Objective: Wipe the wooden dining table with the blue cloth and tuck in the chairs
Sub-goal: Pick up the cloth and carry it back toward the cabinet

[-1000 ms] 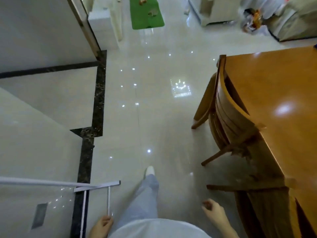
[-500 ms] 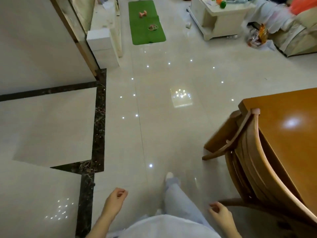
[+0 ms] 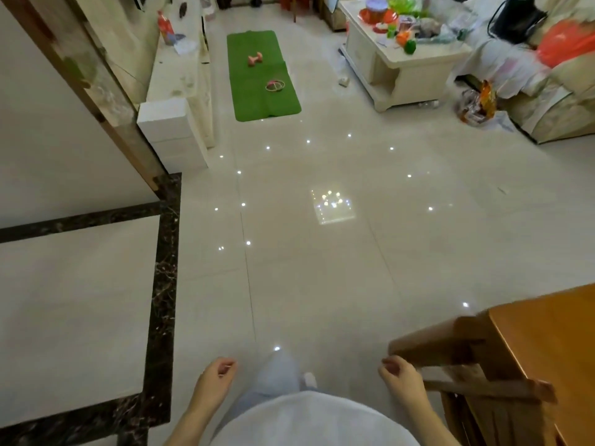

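The wooden dining table (image 3: 547,342) shows only its orange-brown corner at the lower right. A wooden chair (image 3: 463,365) stands tucked against that corner, its curved back towards me. My right hand (image 3: 401,379) hangs just left of the chair back with loosely curled fingers, holding nothing and apart from the wood. My left hand (image 3: 215,379) hangs at the lower middle, fingers loosely curled and empty. No blue cloth is in view.
Glossy beige floor tiles stretch ahead with a dark marble border (image 3: 164,284) on the left. Farther off lie a green mat (image 3: 260,75), a white coffee table (image 3: 402,66) piled with items, a covered sofa (image 3: 547,91) and a white cabinet (image 3: 174,136).
My view has swung up and left, away from the table. The table and chair slid to the lower right corner. Both hands stayed low and empty as I walked forward.
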